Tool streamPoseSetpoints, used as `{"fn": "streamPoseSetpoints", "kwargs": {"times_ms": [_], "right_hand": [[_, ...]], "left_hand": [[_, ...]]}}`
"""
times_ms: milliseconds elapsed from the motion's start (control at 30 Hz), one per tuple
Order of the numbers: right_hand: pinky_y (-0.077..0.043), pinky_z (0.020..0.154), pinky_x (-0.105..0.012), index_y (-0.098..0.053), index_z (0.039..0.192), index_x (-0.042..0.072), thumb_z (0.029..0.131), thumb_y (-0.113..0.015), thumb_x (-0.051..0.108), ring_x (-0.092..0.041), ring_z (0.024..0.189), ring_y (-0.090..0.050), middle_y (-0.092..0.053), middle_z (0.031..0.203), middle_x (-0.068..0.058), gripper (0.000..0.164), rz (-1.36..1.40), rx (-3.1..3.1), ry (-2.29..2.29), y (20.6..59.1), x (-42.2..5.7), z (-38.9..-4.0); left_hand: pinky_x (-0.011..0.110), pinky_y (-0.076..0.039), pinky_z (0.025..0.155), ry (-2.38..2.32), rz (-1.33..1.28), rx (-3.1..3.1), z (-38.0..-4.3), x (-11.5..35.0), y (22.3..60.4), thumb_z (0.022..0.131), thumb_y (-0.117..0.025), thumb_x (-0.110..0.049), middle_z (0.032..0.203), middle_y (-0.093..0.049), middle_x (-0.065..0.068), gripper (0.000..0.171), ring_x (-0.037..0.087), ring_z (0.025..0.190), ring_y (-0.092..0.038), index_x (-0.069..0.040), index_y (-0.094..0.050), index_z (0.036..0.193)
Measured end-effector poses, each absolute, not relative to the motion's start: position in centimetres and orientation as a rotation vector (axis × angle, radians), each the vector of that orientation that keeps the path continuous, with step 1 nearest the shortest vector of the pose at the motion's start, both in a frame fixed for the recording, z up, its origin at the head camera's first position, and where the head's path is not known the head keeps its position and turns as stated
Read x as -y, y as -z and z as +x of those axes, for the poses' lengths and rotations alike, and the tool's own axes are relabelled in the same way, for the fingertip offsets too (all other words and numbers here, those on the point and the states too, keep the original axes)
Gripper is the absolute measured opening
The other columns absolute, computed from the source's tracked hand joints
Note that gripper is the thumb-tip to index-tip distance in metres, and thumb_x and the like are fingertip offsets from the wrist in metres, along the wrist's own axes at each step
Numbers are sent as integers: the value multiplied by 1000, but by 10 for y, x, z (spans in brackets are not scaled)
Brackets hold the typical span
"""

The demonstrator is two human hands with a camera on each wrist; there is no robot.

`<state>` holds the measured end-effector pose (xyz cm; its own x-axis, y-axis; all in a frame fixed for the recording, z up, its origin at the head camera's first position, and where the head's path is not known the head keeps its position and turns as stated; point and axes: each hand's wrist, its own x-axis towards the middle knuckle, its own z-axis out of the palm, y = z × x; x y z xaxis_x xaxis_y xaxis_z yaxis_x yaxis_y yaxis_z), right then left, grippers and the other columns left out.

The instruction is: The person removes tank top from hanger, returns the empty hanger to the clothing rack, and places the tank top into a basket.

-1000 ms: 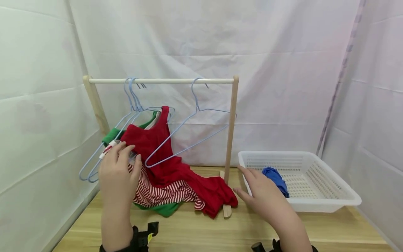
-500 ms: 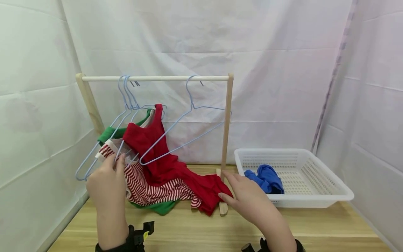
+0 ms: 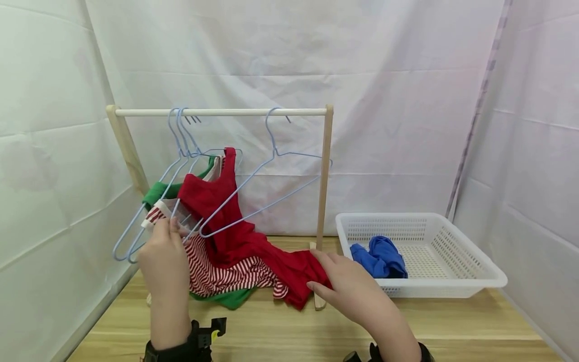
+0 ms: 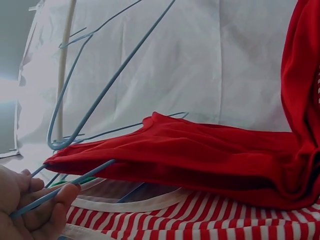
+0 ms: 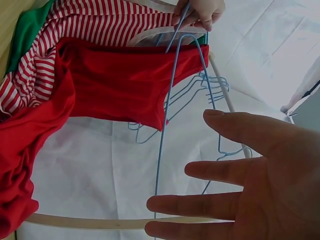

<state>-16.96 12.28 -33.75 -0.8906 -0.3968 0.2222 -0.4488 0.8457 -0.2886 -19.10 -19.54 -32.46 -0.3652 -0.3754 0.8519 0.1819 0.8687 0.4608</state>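
My left hand (image 3: 164, 256) pinches the lower end of a light-blue wire hanger (image 4: 97, 169). One shoulder of a red sleeveless top (image 3: 217, 201) lies over that hanger, and its lower part trails across the table. Behind it hang a red-and-white striped top (image 3: 226, 277) and a green garment (image 3: 232, 298), both largely covered by the red one. My right hand (image 3: 350, 284) is beside the red top's trailing hem, fingers spread and straight in the right wrist view, holding nothing.
The hangers hang from the white rod (image 3: 235, 112) of a wooden rack. A bare blue hanger (image 3: 273, 155) hangs in front of the red top, near the right post (image 3: 324, 176). A white basket (image 3: 434, 289) with a blue cloth (image 3: 382, 256) stands at right.
My left hand has closed its fingertips on the hanger's end, then shifted slightly right. My right hand has moved left from the basket's edge to the red hem; the head view has shifted slightly.
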Motion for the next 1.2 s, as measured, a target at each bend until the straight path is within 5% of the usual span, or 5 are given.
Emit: {"fn": "streamPoseSetpoints", "kwargs": {"times_ms": [200, 367, 467, 733, 1200], "right_hand": [[-48, 93, -48, -46, 145, 13, 92, -66, 43, -28, 115, -58, -59, 127, -9, 64, 693, 2878, -504, 337, -122, -171], [-47, 93, -48, -46, 145, 12, 92, -66, 43, -29, 116, -57, -59, 128, -10, 64, 708, 2877, -505, 337, -121, -170], [-47, 93, -49, -46, 145, 12, 92, -66, 43, -30, 117, -57, -58, 129, -10, 64, 708, 2882, -508, 337, -120, -170], [-47, 93, -49, -47, 144, 14, 92, -66, 42, -30, 116, -57, -58, 129, -10, 63, 693, 2908, -530, 336, -120, -171], [-45, 96, -49, -46, 145, 13, 92, -66, 41, -29, 121, -55, -57, 133, -9, 63, 674, 2925, -582, 341, -125, -180]], "left_hand": [[48, -41, 46, 666, 108, 1815, -201, 191, 327, 103, -49, -14, 72, -68, 21, 28, 44, 57, -60, 7, -59, 86], [15, -38, 54, 829, 97, 1813, -204, 189, 330, 104, -46, -14, 76, -70, 17, 29, 33, 64, -67, 7, -58, 88], [6, -35, 57, 906, 88, 1801, -205, 189, 330, 105, -45, -16, 77, -71, 17, 30, 27, 66, -67, 7, -57, 89], [5, -40, 57, 974, 54, 1733, -208, 188, 331, 105, -45, -15, 78, -72, 16, 31, -16, 63, -52, 10, -58, 94], [5, -40, 62, 934, -8, 1719, -205, 197, 331, 102, -50, -12, 78, -71, 16, 24, -24, 71, -50, 9, -61, 95]]}}
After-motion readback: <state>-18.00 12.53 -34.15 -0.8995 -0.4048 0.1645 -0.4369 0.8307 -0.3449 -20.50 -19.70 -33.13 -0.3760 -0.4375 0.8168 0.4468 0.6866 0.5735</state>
